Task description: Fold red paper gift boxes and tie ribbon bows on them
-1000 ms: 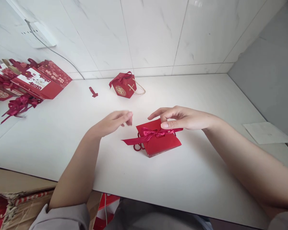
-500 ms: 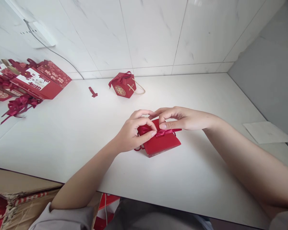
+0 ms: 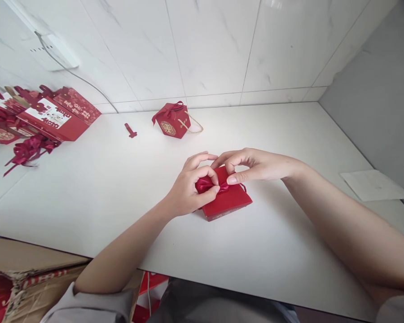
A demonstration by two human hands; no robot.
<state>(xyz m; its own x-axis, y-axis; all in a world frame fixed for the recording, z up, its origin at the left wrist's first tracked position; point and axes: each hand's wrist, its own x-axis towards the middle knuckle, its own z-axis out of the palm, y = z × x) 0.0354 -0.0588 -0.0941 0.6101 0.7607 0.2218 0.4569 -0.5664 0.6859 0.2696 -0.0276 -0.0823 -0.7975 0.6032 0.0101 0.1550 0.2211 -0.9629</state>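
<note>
A small red box (image 3: 227,202) rests on the white table in front of me, partly covered by my fingers. Across its top lies a shiny dark red ribbon (image 3: 204,184). My left hand (image 3: 191,186) pinches the ribbon near its middle between thumb and index finger. My right hand (image 3: 247,166) reaches over the box from the right, its thumb and index finger closed at the ribbon's right part; its other fingers touch the box's far side. Part of a dark red cord shows at the box's right edge.
Behind stands a red hexagonal box (image 3: 172,121) with a gold cord handle. A small red tag (image 3: 130,130) lies left of it. Red boxes (image 3: 72,125) and ribbons (image 3: 28,150) are piled far left. White paper (image 3: 373,185) lies right; an open carton (image 3: 47,287) stands below the table's front edge.
My left hand has shifted slightly right, and the ribbon's left loop looks fuller. The ribbon end that stuck out at the right no longer shows there.
</note>
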